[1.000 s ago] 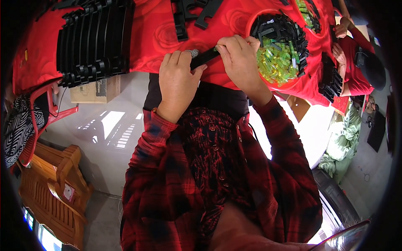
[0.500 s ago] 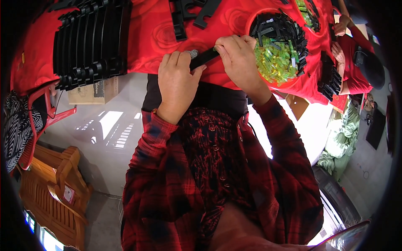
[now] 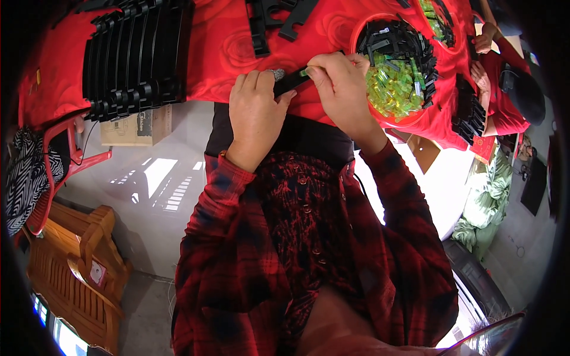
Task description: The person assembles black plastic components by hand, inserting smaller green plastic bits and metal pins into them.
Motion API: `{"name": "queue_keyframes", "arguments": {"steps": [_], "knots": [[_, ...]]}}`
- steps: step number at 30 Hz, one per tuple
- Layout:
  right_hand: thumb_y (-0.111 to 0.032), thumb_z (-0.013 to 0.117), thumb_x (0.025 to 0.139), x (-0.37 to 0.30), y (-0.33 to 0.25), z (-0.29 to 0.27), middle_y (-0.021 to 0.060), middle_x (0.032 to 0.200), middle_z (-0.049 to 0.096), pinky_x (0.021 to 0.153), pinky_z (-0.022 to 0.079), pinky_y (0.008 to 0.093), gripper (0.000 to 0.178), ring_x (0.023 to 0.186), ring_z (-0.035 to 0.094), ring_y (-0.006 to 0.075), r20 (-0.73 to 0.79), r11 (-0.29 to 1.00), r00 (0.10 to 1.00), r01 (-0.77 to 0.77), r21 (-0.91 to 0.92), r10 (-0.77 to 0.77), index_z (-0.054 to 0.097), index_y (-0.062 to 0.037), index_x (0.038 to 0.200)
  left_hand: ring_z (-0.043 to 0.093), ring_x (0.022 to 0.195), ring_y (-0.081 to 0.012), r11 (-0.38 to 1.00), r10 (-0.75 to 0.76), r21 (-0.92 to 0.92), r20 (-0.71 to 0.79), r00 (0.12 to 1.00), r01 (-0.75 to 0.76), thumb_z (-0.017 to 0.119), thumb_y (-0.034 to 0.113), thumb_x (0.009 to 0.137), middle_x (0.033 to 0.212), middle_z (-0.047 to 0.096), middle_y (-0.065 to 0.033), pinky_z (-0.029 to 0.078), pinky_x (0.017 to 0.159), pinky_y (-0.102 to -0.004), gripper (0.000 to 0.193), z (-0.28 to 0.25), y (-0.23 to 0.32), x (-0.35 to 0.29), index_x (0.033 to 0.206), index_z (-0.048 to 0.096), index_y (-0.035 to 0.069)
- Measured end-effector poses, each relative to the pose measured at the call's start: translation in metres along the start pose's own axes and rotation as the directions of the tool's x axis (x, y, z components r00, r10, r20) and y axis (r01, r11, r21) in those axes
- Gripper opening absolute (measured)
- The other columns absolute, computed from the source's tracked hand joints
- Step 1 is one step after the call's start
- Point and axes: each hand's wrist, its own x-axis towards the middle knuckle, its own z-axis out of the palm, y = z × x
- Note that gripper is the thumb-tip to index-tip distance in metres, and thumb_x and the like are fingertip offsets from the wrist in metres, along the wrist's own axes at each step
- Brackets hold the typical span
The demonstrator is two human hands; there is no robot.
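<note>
Between my two hands, over the near edge of the red-covered table, is a black plastic strip [image 3: 291, 81]. My left hand [image 3: 256, 107] is closed round its left part, with a grey, rough-looking end showing above the knuckles. At the strip's right end the fingers of my right hand [image 3: 341, 83] pinch it, and a small green piece [image 3: 304, 72] shows beside the fingertips. What else the right fingers cover is hidden. Right of that hand stands a red basin [image 3: 399, 121] holding small black pieces [image 3: 386, 40] and yellow-green translucent pieces [image 3: 392, 86].
A row of long black plastic parts [image 3: 133, 56] lies at the left of the table [image 3: 222, 44]. Black notched parts [image 3: 291, 24] lie at the back. Another basin [image 3: 436, 24] stands at the far right, near a co-worker's hands [image 3: 482, 77]. Below are a cardboard box [image 3: 127, 129] and red chair [image 3: 92, 160].
The view has shifted slightly, so most things sit a little further right. Both hands keep their grip on the black strip; a bit more green shows at its right end.
</note>
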Motion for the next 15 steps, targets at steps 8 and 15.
{"name": "queue_keyframes", "arguments": {"steps": [8,15], "knots": [[-0.012,0.07,0.085,0.001,-0.003,0.016,-0.0017,0.081,0.063,0.084,0.033,0.0395,0.011,0.077,0.06,0.0195,0.026,0.995,0.995,0.094,-0.041,-0.093,0.061,-0.0133,0.09,0.058,0.082,-0.0322,1.0,0.009,-0.02,-0.005,1.0,-0.009,0.085,0.016,0.065,0.083,0.06,-0.0114,0.047,0.073,-0.0413,0.035,0.0,0.001,0.001,0.091,0.064,0.003],[-0.009,0.068,0.083,0.002,-0.004,0.017,0.0002,0.078,0.059,0.085,0.033,0.0396,0.015,0.076,0.059,0.0196,0.075,0.979,0.981,0.184,-0.084,-0.178,0.059,-0.0106,0.095,0.058,0.083,-0.0323,1.0,0.008,-0.006,-0.001,1.0,-0.008,0.085,0.015,0.065,0.084,0.06,-0.0117,0.047,0.073,-0.0417,0.035,0.001,-0.001,0.0,0.09,0.063,0.002]]}}
